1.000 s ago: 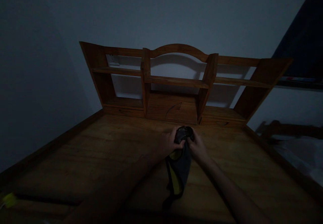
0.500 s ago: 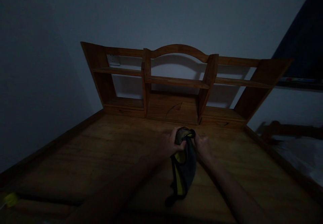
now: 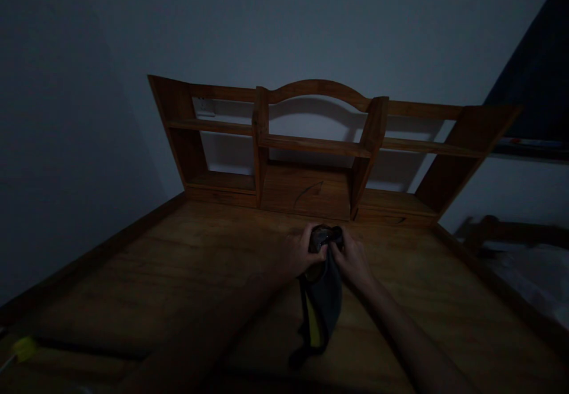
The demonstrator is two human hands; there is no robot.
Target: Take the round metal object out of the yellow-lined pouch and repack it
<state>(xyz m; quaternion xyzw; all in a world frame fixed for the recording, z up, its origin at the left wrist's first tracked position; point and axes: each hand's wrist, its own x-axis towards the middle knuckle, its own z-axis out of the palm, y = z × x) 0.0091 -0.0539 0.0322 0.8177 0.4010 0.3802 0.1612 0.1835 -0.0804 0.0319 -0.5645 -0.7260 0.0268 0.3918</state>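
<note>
The room is dim. My left hand (image 3: 299,253) and my right hand (image 3: 353,259) are both closed round the top of a dark grey cloth item with a yellow lining (image 3: 320,305). It is bunched up between my thumbs and hangs down toward me over the wooden bed platform (image 3: 178,263). I cannot tell what kind of item the cloth is.
A wooden headboard with open shelves (image 3: 311,145) stands against the pale wall behind the platform. A raised wooden rim (image 3: 89,258) runs along the platform's left side. A small yellow object (image 3: 20,348) lies at the lower left. Pale bedding (image 3: 533,275) shows at the right.
The hands have come back together on the bunched top of the cloth, and its hanging part has swung slightly, showing less yellow lining.
</note>
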